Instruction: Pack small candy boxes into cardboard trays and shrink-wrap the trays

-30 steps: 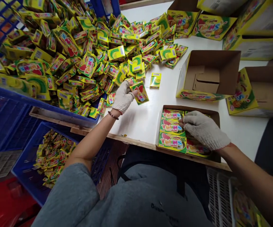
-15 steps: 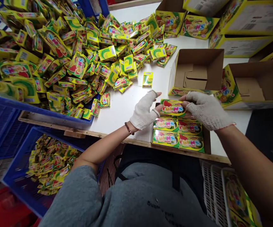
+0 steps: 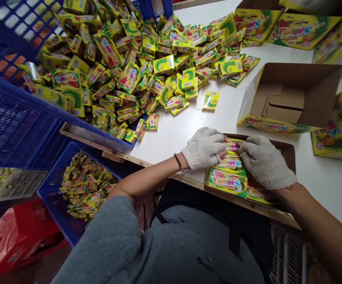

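A brown cardboard carton [image 3: 288,152] at the table's near edge holds rows of yellow "Twins" packets [image 3: 226,181]. My left hand [image 3: 203,148], in a white knit glove, lies curled over the carton's upper left corner and presses on a packet there. My right hand [image 3: 265,161], gloved too, rests on the packets just beside it, fingers bent down onto the top row. The fingertips of both hands nearly meet over one packet [image 3: 232,145]. A single loose packet [image 3: 210,101] lies on the white table beyond the carton.
A big heap of yellow packets [image 3: 123,67] spills from a blue crate [image 3: 17,118] at left. An open empty carton [image 3: 289,98] lies on its side behind; more yellow cartons [image 3: 333,130] stand right and back. Below the table sit a blue crate of packets [image 3: 82,185] and a red object [image 3: 14,236].
My left hand took a packet from the heap, brought it across to the carton, and both hands now press it down into the top row.
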Demonstrator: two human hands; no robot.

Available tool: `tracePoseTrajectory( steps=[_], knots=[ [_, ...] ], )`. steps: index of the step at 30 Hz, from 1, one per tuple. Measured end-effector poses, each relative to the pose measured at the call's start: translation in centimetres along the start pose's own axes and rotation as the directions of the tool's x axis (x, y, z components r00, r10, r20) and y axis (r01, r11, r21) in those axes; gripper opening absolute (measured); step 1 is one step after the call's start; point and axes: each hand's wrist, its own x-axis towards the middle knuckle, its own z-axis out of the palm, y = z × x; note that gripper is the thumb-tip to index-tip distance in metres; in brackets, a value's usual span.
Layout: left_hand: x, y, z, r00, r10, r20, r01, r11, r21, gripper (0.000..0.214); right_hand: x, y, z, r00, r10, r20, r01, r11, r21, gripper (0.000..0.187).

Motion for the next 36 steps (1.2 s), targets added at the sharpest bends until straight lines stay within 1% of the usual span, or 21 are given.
tracePoseTrajectory(
  steps=[2, 3, 4, 5, 6, 7, 8, 9, 10, 14, 19, 20, 21, 23, 25, 27, 30, 32, 33, 34, 36],
  knots=[
    [-1.6, -2.5, -0.8, 0.986, -0.158, -0.061, 0.154, 0.986, -0.07, 0.022, -0.3, -0.5, 0.0, 0.999, -0.04, 0.001, 0.04, 0.999, -0.028, 0.031],
    [-2.5, -4.1, -1.5, 0.951, -0.3, -0.079, 0.296, 0.953, -0.061, 0.021, -0.4, -0.9, 0.0, 0.999, -0.046, 0.011, 0.047, 0.998, -0.047, 0.034],
    [-3.5, -5.6, -2.2, 0.882, -0.464, -0.084, 0.465, 0.885, -0.018, 0.021, -0.5, -1.3, -0.1, 0.999, -0.046, 0.025, 0.047, 0.997, -0.063, 0.036],
    [-4.4, -7.1, -3.0, 0.781, -0.62, -0.069, 0.624, 0.78, 0.054, 0.025, -0.5, -1.6, -0.1, 0.998, -0.04, 0.039, 0.043, 0.996, -0.072, 0.038],
    [-5.2, -8.5, -3.6, 0.648, -0.76, -0.043, 0.758, 0.638, 0.137, 0.034, -0.4, -1.9, -0.2, 0.998, -0.033, 0.05, 0.037, 0.997, -0.073, 0.038],
    [-5.9, -9.6, -4.2, 0.517, -0.856, -0.004, 0.835, 0.504, 0.22, 0.042, -0.3, -2.0, -0.3, 0.998, -0.024, 0.057, 0.028, 0.997, -0.067, 0.038],
    [-6.4, -10.3, -4.6, 0.412, -0.911, 0.026, 0.868, 0.401, 0.293, 0.047, -0.1, -2.1, -0.3, 0.998, -0.011, 0.062, 0.014, 0.998, -0.056, 0.038],
    [-6.7, -10.8, -4.8, 0.339, -0.939, 0.051, 0.877, 0.335, 0.345, 0.05, 0.1, -2.1, -0.5, 0.998, 0.01, 0.062, -0.007, 0.999, -0.042, 0.038],
    [-6.9, -11.1, -4.8, 0.308, -0.949, 0.069, 0.874, 0.311, 0.373, 0.052, 0.3, -2.0, -0.6, 0.998, 0.039, 0.056, -0.037, 0.999, -0.026, 0.037],
    [-6.8, -10.9, -3.8, 0.299, -0.953, 0.048, 0.902, 0.299, 0.313, 0.052, 0.8, -1.5, -2.1, 0.987, 0.153, -0.054, -0.151, 0.987, 0.049, 0.03],
    [-7.9, -12.2, -3.1, 0.246, -0.968, -0.043, 0.967, 0.248, -0.055, 0.053, 0.9, -1.8, -4.8, 0.987, 0.137, -0.09, -0.125, 0.984, 0.127, 0.021],
    [-8.1, -12.3, -3.1, 0.256, -0.965, -0.053, 0.957, 0.26, -0.124, 0.05, 0.9, -2.0, -5.1, 0.986, 0.139, -0.087, -0.126, 0.982, 0.142, 0.021],
    [-8.2, -12.1, -3.1, 0.288, -0.955, -0.063, 0.936, 0.295, -0.19, 0.046, 0.9, -2.3, -5.2, 0.986, 0.147, -0.084, -0.132, 0.979, 0.157, 0.02],
    [-7.8, -10.4, -2.9, 0.414, -0.906, -0.089, 0.85, 0.42, -0.318, 0.041, 0.8, -3.3, -5.1, 0.983, 0.176, -0.06, -0.16, 0.966, 0.204, 0.021],
    [-6.4, -6.9, -2.4, 0.573, -0.804, -0.156, 0.689, 0.576, -0.439, 0.043, 0.9, -4.8, -4.7, 0.977, 0.211, -0.001, -0.201, 0.931, 0.305, 0.027],
    [-4.6, -2.4, -1.6, 0.714, -0.659, -0.235, 0.511, 0.721, -0.469, 0.051, 1.1, -6.5, -4.4, 0.973, 0.224, 0.052, -0.224, 0.871, 0.438, 0.041],
    [-2.6, 3.4, -0.7, 0.885, -0.365, -0.289, 0.203, 0.861, -0.466, 0.06, 1.2, -8.1, -5.2, 0.971, 0.239, 0.0, -0.207, 0.839, 0.503, 0.056],
    [-2.5, 4.7, -1.0, 0.94, -0.219, -0.262, 0.083, 0.892, -0.445, 0.07, 0.9, -7.6, -6.8, 0.962, 0.263, -0.067, -0.205, 0.868, 0.453, 0.06],
    [-2.9, 4.4, -1.5, 0.953, -0.19, -0.236, 0.075, 0.904, -0.421, 0.072, 0.6, -6.9, -7.8, 0.958, 0.279, -0.072, -0.225, 0.881, 0.416, 0.061],
    [-3.5, 3.6, -2.4, 0.958, -0.199, -0.206, 0.109, 0.919, -0.38, 0.071, 0.2, -6.0, -8.8, 0.955, 0.294, -0.036, -0.261, 0.89, 0.373, 0.062],
    [-5.1, 1.1, -4.6, 0.938, -0.32, -0.136, 0.284, 0.931, -0.23, 0.058, -0.5, -4.1, -10.7, 0.934, 0.32, 0.156, -0.352, 0.898, 0.265, 0.06]
  ],
)
